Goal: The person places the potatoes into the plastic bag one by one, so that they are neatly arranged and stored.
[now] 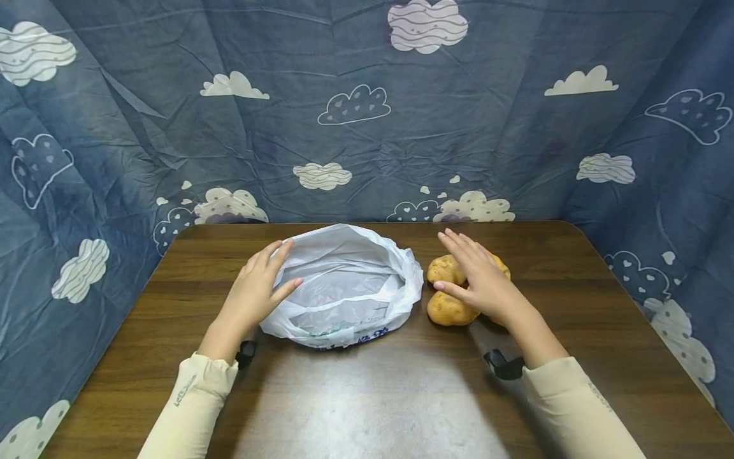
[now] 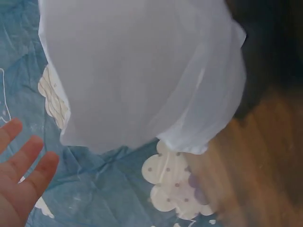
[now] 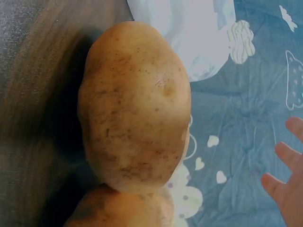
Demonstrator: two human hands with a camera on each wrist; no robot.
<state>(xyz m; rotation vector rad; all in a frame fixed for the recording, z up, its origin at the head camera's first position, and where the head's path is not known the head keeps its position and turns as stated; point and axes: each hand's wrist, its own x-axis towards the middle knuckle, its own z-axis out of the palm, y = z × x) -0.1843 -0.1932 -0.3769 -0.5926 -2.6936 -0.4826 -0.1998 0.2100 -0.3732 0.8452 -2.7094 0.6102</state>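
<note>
A white plastic bag [image 1: 344, 287] lies on the wooden table with its mouth spread wide; blue print shows along its near edge. At the bag's left rim is my left hand [image 1: 256, 287], fingers straight and spread, holding nothing. My right hand [image 1: 484, 280] hovers over a group of potatoes [image 1: 450, 309] to the right of the bag, its fingers extended and the thumb apart. The hand and forearm partly hide the potatoes behind it. In the right wrist view one large potato [image 3: 137, 109] fills the middle, with a second potato [image 3: 123, 208] below it.
The brown table [image 1: 367, 395] reaches back to a blue cloth [image 1: 344, 146] printed with white clouds, which hangs behind and at both sides. A black strap [image 1: 504, 365] sits at the right wrist, another strap [image 1: 246, 354] at the left.
</note>
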